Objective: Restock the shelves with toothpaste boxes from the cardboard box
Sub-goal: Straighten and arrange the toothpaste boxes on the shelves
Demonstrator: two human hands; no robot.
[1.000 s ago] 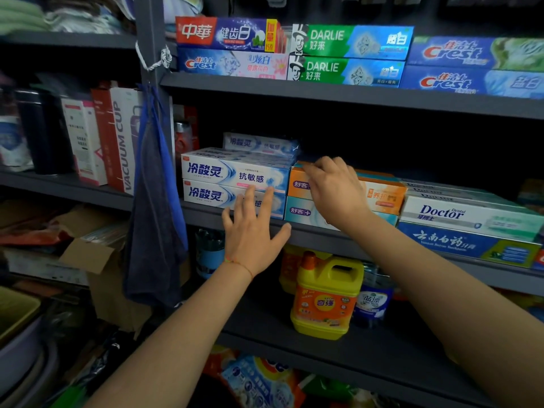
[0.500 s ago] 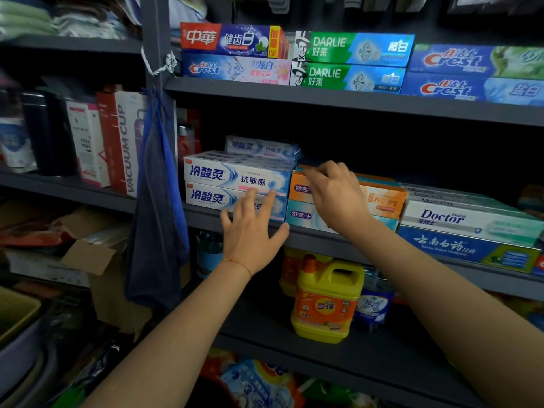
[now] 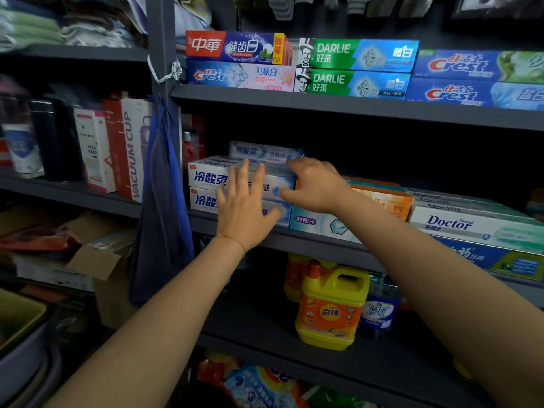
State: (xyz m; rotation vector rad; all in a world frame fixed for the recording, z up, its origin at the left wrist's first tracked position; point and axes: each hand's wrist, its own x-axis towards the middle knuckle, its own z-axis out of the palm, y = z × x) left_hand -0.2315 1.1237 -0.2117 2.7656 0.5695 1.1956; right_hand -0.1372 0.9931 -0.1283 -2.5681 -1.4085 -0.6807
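Two white-and-blue toothpaste boxes (image 3: 206, 178) lie stacked on the middle shelf (image 3: 309, 242), with a third one (image 3: 262, 151) on top further back. My left hand (image 3: 244, 210) presses flat, fingers straight, against the front of the stack. My right hand (image 3: 318, 187) grips the right end of the upper box, fingers over its top and thumb at its front. To the right lie an orange box (image 3: 388, 201) on a pale teal box (image 3: 318, 225), partly hidden by my right forearm.
Doctor boxes (image 3: 471, 228) fill the shelf's right side. Darlie (image 3: 353, 54) and Crest boxes line the shelf above. A yellow detergent bottle (image 3: 332, 310) stands below. A blue cloth (image 3: 162, 216) hangs from the post. An open cardboard box (image 3: 97, 260) sits at lower left.
My right hand has moved left from the orange box to the end of the upper white-and-blue box. My left hand has risen onto the stack's front.
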